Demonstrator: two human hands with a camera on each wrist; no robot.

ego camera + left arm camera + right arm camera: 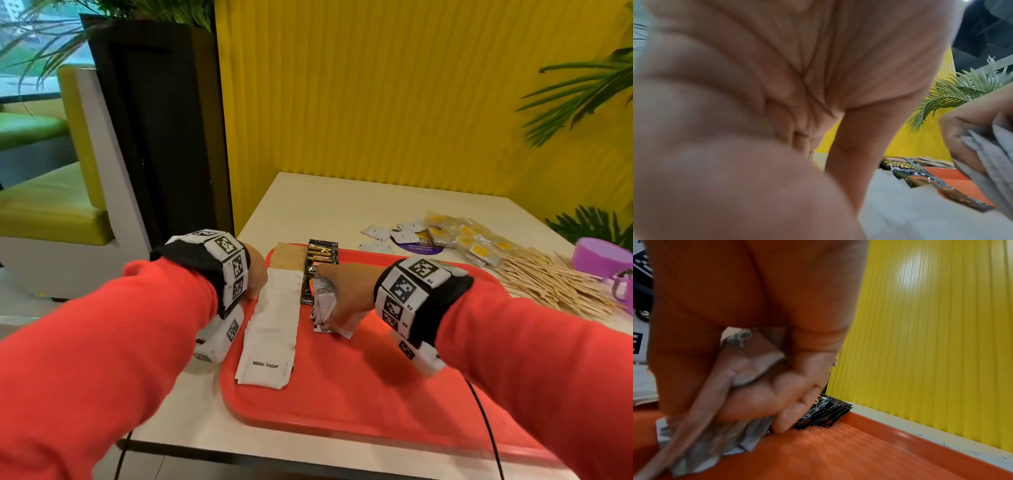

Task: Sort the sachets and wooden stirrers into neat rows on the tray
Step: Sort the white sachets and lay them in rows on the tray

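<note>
A red tray (359, 394) lies on the table. On its left runs a row of white sugar sachets (270, 329), with brown sachets (287, 255) at the far end. Beside them lies a row of black coffee sachets (320, 260). My left hand (255, 277) rests at the left edge of the white row (910, 211), fingertips touching it. My right hand (337, 298) grips a stack of small silvery-white sachets (323, 308) just right of the black row, the stack's lower end on the tray (859, 451). In the right wrist view my fingers (777, 394) wrap the stack (715, 451) next to the black sachets (824, 417).
On the table (342, 205) right of the tray lie a pile of wooden stirrers (555, 284), yellow sachets (462, 236), loose small white sachets (390, 234) and a purple container (603, 257). A yellow wall stands behind. A black cable (486, 421) crosses the tray's near right.
</note>
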